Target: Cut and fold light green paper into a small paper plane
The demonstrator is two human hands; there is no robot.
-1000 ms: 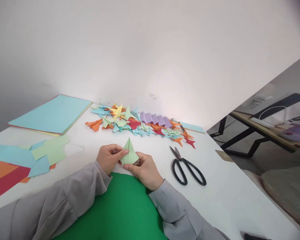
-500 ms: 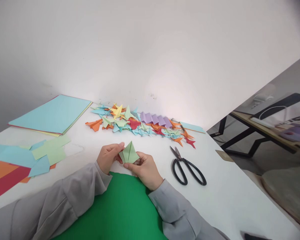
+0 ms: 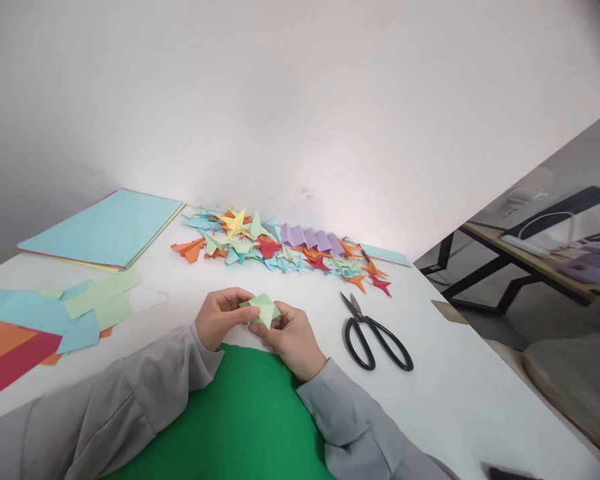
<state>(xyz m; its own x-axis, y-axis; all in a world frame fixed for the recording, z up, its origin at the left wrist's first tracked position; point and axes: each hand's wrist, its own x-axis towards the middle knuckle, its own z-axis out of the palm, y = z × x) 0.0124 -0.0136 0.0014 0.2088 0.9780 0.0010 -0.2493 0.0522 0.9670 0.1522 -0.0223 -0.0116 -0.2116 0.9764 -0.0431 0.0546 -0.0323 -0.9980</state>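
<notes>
Between my two hands is a small piece of folded light green paper (image 3: 266,307), held just above the front edge of the white table (image 3: 300,293). My left hand (image 3: 223,316) pinches its left side, thumb lying on top of the paper. On the other side, my right hand (image 3: 294,339) grips the right and lower edge between thumb and fingers. The paper's top point is folded down toward me, giving a diamond-like outline. Some of my fingertips are hidden behind it.
Folded paper shapes (image 3: 267,248) in several colours lie piled along the wall, with a pleated purple strip (image 3: 313,239) on them. Black-handled scissors (image 3: 375,333) rest at the right, blades apart. Coloured sheets (image 3: 105,227) and loose cut pieces (image 3: 35,320) lie at the left.
The green paper's upper point has come down toward me, so the paper looks shorter. My left thumb has moved lower and onto the paper. My right hand has barely moved.
</notes>
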